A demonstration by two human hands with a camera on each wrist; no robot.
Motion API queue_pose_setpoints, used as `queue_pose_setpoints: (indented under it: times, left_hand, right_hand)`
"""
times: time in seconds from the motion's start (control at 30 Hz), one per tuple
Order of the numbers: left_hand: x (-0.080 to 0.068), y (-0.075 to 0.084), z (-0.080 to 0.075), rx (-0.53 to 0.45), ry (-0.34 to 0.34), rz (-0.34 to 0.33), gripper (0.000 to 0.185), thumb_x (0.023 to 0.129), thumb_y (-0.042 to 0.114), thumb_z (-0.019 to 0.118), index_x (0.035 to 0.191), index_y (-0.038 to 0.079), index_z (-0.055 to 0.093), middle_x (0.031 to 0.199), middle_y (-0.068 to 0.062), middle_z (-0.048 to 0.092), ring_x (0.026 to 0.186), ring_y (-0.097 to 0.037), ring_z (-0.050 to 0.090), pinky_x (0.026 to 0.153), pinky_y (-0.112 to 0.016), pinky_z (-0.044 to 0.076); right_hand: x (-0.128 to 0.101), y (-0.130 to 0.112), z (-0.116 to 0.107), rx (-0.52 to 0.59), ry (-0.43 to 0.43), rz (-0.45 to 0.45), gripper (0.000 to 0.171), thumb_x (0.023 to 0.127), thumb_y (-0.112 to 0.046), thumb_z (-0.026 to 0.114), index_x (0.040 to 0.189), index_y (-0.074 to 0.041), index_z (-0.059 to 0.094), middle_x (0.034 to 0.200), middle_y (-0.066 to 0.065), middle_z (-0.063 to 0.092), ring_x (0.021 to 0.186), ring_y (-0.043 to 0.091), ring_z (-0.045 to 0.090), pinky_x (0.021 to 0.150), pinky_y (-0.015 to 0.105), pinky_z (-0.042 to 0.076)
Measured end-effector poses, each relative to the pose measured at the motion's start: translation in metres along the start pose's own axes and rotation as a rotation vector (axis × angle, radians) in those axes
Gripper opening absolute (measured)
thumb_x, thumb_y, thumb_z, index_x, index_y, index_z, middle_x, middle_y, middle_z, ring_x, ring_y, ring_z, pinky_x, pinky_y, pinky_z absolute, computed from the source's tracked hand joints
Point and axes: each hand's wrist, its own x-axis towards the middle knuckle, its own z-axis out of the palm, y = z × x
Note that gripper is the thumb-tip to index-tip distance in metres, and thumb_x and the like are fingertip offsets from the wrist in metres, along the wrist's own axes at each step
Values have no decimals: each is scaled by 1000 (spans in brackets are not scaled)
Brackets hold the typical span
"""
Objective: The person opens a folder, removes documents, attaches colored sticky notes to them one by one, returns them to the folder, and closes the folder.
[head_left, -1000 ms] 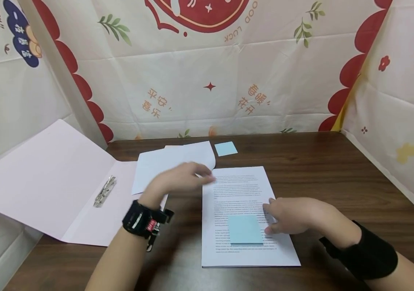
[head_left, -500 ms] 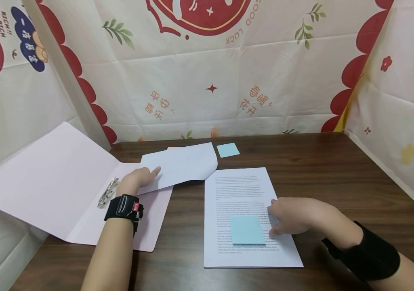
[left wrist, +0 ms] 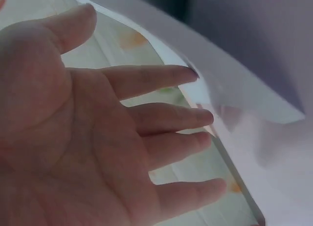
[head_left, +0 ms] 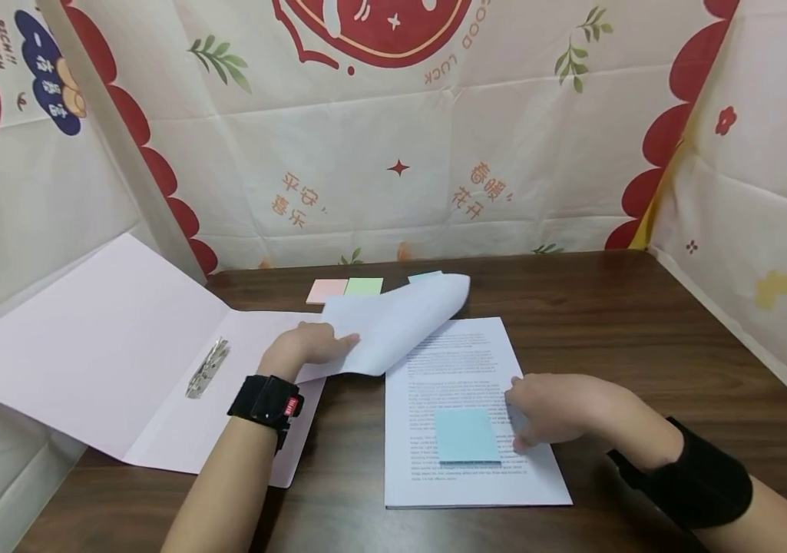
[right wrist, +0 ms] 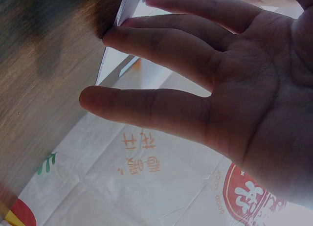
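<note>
Currently my left hand point(head_left: 310, 346) is on a loose white sheet point(head_left: 400, 322), fingers nearly straight, fingertips at its near-left edge. Left wrist view agrees: fingers extended and lightly spread against the paper point(left wrist: 234, 99), nothing curled round it. That sheet is curved up off the table, its far end hanging over the top-left corner of the printed stack point(head_left: 469, 415) and its left end over the open pink folder point(head_left: 89, 338).

My right hand point(head_left: 552, 411) rests on the right side of the printed stack, fingers relaxed, tips at the paper's edge. Right wrist view shows the fingers point(right wrist: 161, 45) long and only slightly bent, touching the stack edge where it meets the wooden table point(head_left: 642, 330). No grip on anything.

A blue sticky note point(head_left: 467, 435) sits on the lower half of the top printed page, just left of my right hand. Can't tell whether the fingers touch it.

Folder lies open at the left, one flap leaning against the side wall, metal clip point(head_left: 206, 369) near its spine. Behind the lifted sheet, near the back wall: a pink sticky pad point(head_left: 326, 291) and a green one point(head_left: 363, 287) side by side, touching. A blue pad point(head_left: 424, 275) is mostly hidden by the sheet's raised end.
</note>
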Motion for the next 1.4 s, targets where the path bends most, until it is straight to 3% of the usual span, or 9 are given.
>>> queue_pose_setpoints:
  times: [0.2, 0.33, 0.43, 0.57, 0.77, 0.93, 1.1, 1.27, 1.4]
  left_hand:
    - [-12, 41, 7, 10, 33, 170, 71, 109, 58, 45, 147, 0, 60, 149, -19, 64, 137, -33, 62, 114, -51, 50]
    - [-27, 66, 4, -43, 64, 284, 72, 104, 52, 63, 156, 3, 50, 152, -18, 60, 137, -31, 61, 114, -49, 50]
    - [-40, 80, 2, -87, 105, 335, 87, 95, 45, 80, 162, 7, 39, 155, -16, 56, 136, -30, 60, 113, -49, 51]
    - [-52, 95, 3, -113, 154, 386, 96, 87, 35, 90, 164, 13, 36, 154, -12, 59, 132, -26, 63, 109, -47, 53]
    - [-69, 113, 8, -23, 190, 501, 60, 86, 21, 90, 140, 17, 65, 123, -2, 76, 103, -15, 71, 85, -35, 59]
    - [-85, 125, 15, 116, 163, 604, 24, 88, 13, 84, 110, 21, 79, 99, 8, 78, 86, -8, 66, 71, -27, 53]
    - [-96, 135, 27, 236, 63, 610, 22, 86, 18, 86, 105, 25, 79, 95, 11, 76, 80, -6, 61, 65, -27, 49]
    - [-102, 141, 39, 357, -24, 560, 52, 78, 35, 96, 125, 30, 75, 114, 10, 78, 89, -5, 62, 75, -34, 54]
    - [-105, 142, 43, 399, -67, 541, 64, 73, 41, 99, 130, 32, 72, 114, 11, 77, 91, -4, 63, 77, -36, 56]
  right_hand:
    - [1, 1, 2, -8, 0, 6, 50, 86, -28, 88, 122, 2, 70, 136, 27, 67, 96, 28, 61, 86, 48, 54]
    - [-2, 5, -2, 12, 19, -10, 41, 89, -27, 86, 118, -3, 71, 111, 13, 73, 86, 23, 60, 76, 39, 51]
    - [-6, 10, -8, 53, 58, -7, 26, 96, -21, 78, 114, -7, 69, 91, 2, 67, 77, 18, 57, 67, 34, 46]
    - [-14, 22, -19, 78, 120, 35, 15, 102, -8, 64, 117, -5, 68, 85, 0, 65, 70, 17, 56, 61, 31, 44]
    - [-18, 51, -36, 34, 157, 97, 23, 98, -1, 58, 117, 2, 71, 96, 9, 72, 75, 19, 57, 64, 32, 47]
    - [-10, 66, -38, 119, 138, 45, 16, 103, -9, 58, 109, -2, 71, 87, 5, 62, 76, 18, 54, 66, 33, 44]
    - [0, 61, -30, 125, 68, 51, 21, 104, -23, 65, 114, -7, 72, 96, 3, 67, 84, 19, 57, 72, 35, 48]
    - [6, 51, -23, 87, 33, 51, 36, 101, -31, 71, 126, -4, 71, 112, 8, 74, 91, 21, 61, 79, 41, 53]
    - [7, 46, -20, 77, 29, 47, 42, 99, -32, 74, 129, -2, 71, 117, 12, 76, 91, 21, 62, 81, 42, 54]
